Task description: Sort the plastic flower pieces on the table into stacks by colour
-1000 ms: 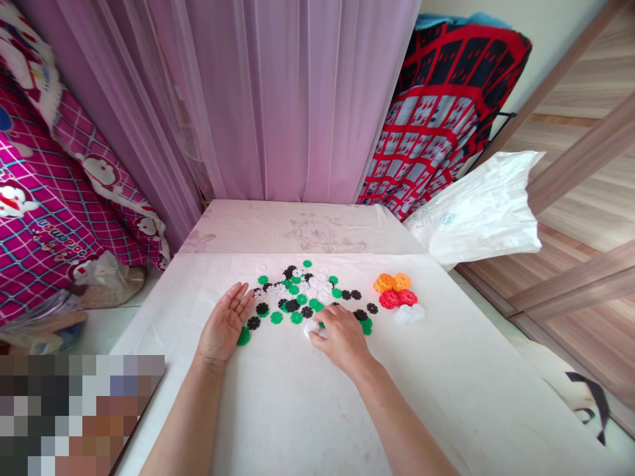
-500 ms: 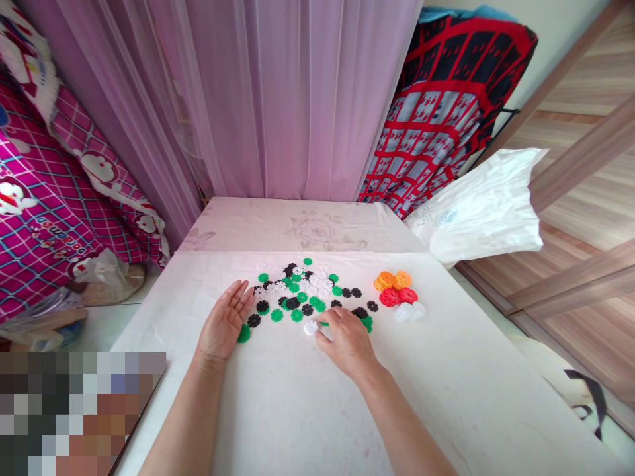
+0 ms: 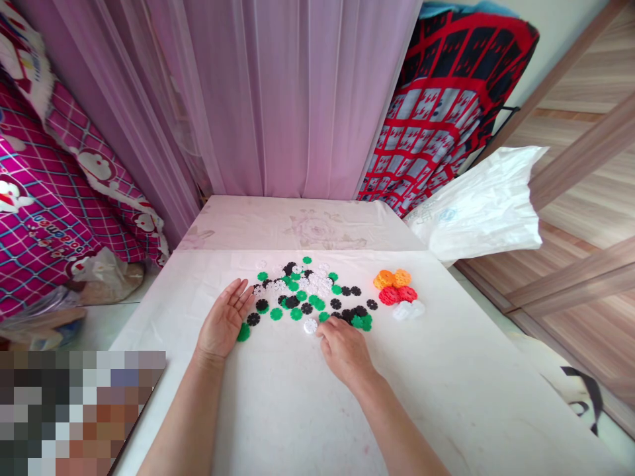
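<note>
The left hand (image 3: pixel 225 322) is lying open at the left side of the green discs (image 3: pixel 276 314) and black discs (image 3: pixel 253 319), its fingers stretched out and holding nothing. The right hand (image 3: pixel 344 345) is keeping its fingers curled, just beside a small white stack (image 3: pixel 310 326); the fingertips are hiding from view, so I cannot tell whether they are gripping anything.

On the right of the desk (image 3: pixel 278 410), orange discs (image 3: pixel 384 279), red discs (image 3: pixel 394 295) and pale discs (image 3: pixel 409 309) are sitting colour by colour in adjoining clusters, so that grouping is looking done. Between and beyond the hands, green, black and white discs (image 3: pixel 316 283) are lying jumbled, some overlapping, and seem to be awaiting separation. Past the right hand, several black discs are bunching against a green cluster (image 3: pixel 364 322), while the white stack is standing apart on the near side. Most discs are lying mixed, so much is apparently remaining.
</note>
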Demonstrator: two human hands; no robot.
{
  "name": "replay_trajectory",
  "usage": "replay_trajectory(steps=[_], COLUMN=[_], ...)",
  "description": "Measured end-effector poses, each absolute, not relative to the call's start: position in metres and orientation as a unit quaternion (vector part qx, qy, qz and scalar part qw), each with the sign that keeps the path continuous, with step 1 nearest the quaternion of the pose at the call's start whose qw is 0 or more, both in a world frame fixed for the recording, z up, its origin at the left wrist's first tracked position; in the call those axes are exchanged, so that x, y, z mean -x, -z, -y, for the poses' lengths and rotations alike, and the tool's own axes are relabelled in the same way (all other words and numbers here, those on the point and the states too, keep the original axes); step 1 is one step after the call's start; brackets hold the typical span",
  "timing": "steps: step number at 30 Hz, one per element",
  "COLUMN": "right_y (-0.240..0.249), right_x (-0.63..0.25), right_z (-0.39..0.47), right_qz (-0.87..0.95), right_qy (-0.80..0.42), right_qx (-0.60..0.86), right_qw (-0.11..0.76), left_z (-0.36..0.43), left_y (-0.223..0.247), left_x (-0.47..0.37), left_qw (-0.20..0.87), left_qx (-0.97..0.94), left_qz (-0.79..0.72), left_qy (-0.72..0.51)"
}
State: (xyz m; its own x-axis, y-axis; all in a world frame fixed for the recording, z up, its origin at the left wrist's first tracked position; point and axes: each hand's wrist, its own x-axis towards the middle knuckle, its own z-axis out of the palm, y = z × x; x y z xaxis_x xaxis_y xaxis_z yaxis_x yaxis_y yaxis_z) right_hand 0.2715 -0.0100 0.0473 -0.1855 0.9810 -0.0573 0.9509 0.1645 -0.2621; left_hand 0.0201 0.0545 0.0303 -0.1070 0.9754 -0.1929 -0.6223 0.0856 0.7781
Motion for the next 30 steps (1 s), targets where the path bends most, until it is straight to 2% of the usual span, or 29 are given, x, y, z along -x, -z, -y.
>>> replay_trajectory(steps=[9,14,20,26,30], right_y=[-0.053,-0.053,-0.05,-0.047,-0.044], right_x=[-0.289,-0.292,-0.291,-0.294,-0.299], right_z=[-0.036,-0.081,-0.095,-0.095,-0.085], right_qz=[0.724,0.712,0.697,0.699,0.68], right_qy=[-0.069,-0.052,-0.075,-0.091,-0.084], right_qx=[0.676,0.694,0.709,0.701,0.701], right_qw=[0.117,0.09,0.073,0.108,0.197], left_z=[-0.056,-0.056,-0.057,-0.056,-0.056], left_y=[-0.028,-0.028,-0.027,-0.028,-0.03], left_x=[-0.019,-0.019,-0.018,-0.019,-0.02], left_qw=[0.627,0.629,0.63,0.632,0.632], left_qx=[-0.237,-0.225,-0.233,-0.227,-0.217], left_qz=[-0.384,-0.387,-0.384,-0.384,-0.387], left_qy=[-0.635,-0.636,-0.634,-0.634,-0.635])
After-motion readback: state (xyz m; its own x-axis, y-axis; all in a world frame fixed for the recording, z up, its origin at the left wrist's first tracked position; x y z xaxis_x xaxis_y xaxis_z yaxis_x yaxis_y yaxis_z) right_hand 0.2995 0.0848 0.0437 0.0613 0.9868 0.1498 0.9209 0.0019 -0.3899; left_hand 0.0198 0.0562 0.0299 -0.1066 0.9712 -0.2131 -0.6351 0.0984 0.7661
